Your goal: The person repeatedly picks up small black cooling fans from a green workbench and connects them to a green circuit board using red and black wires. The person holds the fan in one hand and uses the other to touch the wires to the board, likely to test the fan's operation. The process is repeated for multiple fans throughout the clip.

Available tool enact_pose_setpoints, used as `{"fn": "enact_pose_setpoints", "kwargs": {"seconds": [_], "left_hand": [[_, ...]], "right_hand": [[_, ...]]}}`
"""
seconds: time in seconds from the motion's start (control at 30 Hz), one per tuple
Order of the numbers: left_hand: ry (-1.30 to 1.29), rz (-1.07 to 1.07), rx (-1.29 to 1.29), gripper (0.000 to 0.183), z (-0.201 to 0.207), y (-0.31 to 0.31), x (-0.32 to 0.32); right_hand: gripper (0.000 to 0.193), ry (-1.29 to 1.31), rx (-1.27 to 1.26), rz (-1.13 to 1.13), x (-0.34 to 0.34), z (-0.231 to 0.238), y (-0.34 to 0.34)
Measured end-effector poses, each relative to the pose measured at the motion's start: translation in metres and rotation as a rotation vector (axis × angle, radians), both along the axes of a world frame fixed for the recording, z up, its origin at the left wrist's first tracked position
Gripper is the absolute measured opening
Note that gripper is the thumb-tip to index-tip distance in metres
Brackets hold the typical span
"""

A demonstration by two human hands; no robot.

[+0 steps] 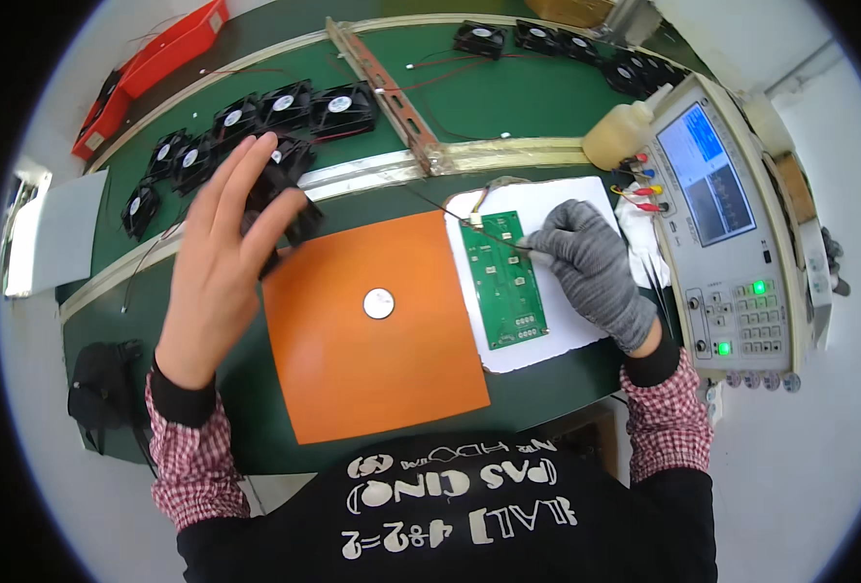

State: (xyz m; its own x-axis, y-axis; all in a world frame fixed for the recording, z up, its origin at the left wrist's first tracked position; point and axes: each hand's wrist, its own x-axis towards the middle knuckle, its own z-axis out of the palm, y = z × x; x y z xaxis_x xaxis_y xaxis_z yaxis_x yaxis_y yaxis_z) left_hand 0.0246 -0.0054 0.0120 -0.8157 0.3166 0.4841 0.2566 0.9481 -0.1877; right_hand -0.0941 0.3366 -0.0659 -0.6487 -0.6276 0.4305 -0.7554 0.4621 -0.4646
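My bare left hand [215, 248] is closed around a black cooling fan [299, 219], slightly blurred, above the far left corner of an orange sheet [372, 379]. My right hand [586, 272], in a grey knit glove, pinches a thin dark wire [484, 231] between thumb and fingers. It hovers at the right edge of a green circuit board [510, 316]. The wire runs up and left from the fingertips, across the board's far end. Beneath the board lies a white pad [571, 342]. A round white sticker [378, 303] is on the orange sheet.
Several black fans [343, 109] stand beyond a metal rail [353, 173], with more at the far right. A metal bar [382, 92] divides the green bench. At right are a test instrument [732, 243] with clip leads and a yellowish bottle [617, 136]. A red bin [173, 53] sits far left.
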Motion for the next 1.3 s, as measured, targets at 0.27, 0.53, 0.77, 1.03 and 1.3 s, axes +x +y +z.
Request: {"fn": "enact_pose_setpoints", "kwargs": {"seconds": [0.27,0.53,0.77,1.03,1.3], "left_hand": [[-0.312,-0.347,0.344,0.048,-0.049,0.022,-0.003],[-0.508,-0.242,0.716,0.115,-0.066,0.034,0.016],[-0.383,-0.255,0.644,0.118,-0.074,0.046,0.017],[0.069,-0.37,0.211,0.082,-0.051,0.041,0.026],[-0.215,-0.386,0.81,0.045,0.012,0.045,0.067]], "right_hand": [[0.014,-0.34,-0.273,0.067,-0.002,-0.018,-0.014],[0.018,-0.401,-0.193,0.042,-0.003,-0.015,-0.016],[0.016,-0.429,-0.215,0.071,-0.003,-0.016,-0.016],[0.02,-0.36,-0.197,0.139,-0.008,-0.029,-0.013],[0.015,-0.374,-0.2,0.11,-0.013,-0.035,-0.004]]}}
